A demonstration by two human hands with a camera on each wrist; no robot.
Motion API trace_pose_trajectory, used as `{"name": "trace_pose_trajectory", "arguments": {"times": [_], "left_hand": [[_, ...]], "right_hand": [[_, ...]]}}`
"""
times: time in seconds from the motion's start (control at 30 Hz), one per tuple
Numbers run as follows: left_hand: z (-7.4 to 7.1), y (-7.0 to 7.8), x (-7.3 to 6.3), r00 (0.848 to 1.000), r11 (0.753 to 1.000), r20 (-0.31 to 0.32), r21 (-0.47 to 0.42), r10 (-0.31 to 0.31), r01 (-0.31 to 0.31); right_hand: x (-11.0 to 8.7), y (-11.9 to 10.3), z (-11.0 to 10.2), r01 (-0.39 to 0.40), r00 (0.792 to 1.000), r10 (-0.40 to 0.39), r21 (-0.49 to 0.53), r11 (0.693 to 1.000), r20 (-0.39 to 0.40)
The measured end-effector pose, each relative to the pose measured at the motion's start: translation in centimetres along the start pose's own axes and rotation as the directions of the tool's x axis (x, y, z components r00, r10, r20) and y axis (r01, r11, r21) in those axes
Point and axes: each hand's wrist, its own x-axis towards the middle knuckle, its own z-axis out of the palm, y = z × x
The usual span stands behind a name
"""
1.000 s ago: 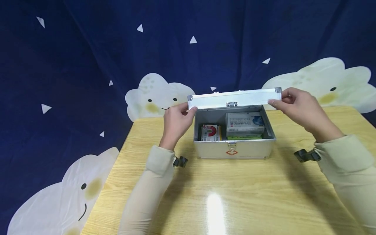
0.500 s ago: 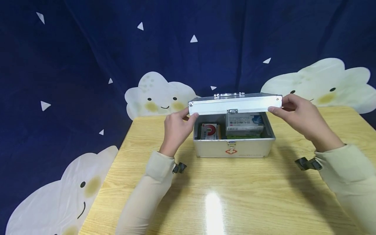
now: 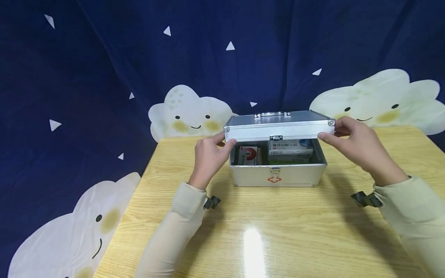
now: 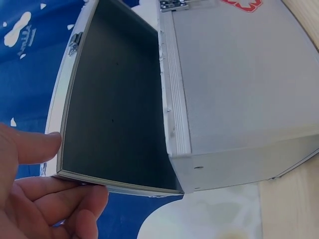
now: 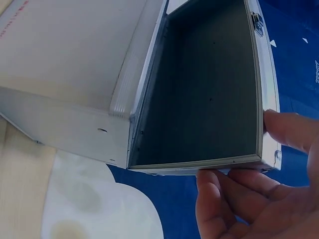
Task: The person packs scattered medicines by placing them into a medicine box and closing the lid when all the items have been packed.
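Note:
A silver first-aid box point(image 3: 250, 176) with a red cross stands on the table, its hinged lid point(image 3: 248, 132) tilted partway down above it. My left hand point(image 3: 210, 157) pinches the lid's front left corner, thumb on the front face. At the opposite front corner my right hand point(image 3: 361, 144) pinches the lid the same way. Both wrist views show the lid's dark inside point(image 4: 117, 99) and the thumbs on its rim. Within the box lie a white medicine box with a red swirl point(image 3: 248, 155) and stacked medicine boxes point(image 3: 290, 147), partly hidden by the lid.
The wooden table point(image 3: 295, 224) carries the box towards its back. A dark blue curtain point(image 3: 194, 50) with white clouds hangs behind and to the left. On the lid's top is a metal handle point(image 3: 272, 114); a latch point(image 3: 275, 171) sits on the box front.
Both hands have lowered the lid's front edge towards the box. The lid's top and handle now show more, and the medicine boxes inside are more covered.

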Motion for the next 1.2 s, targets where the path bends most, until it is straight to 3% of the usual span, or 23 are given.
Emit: {"name": "trace_pose_trajectory", "arguments": {"times": [0.33,0.67,0.93,1.2], "left_hand": [[0.3,-0.2,-0.9,0.999,1.000,0.017,0.006,-0.029,0.029],[0.2,-0.5,-1.4,0.999,0.999,0.034,0.011,-0.034,0.033],[0.1,-0.9,-2.0,0.994,0.996,0.060,-0.009,-0.088,0.088],[0.5,-1.3,-2.2,0.994,0.996,0.071,-0.014,-0.086,0.087]], "right_hand": [[-0.7,0.5,0.4,0.005,1.000,-0.006,-0.016,1.000,-0.023],[-1.2,0.7,1.1,-0.027,1.000,0.027,-0.014,1.000,-0.004],[-1.8,0.8,1.7,-0.038,0.999,0.039,-0.027,0.999,0.024],[-2.1,1.6,2.2,-0.034,0.999,0.035,-0.036,0.999,0.019]]}}
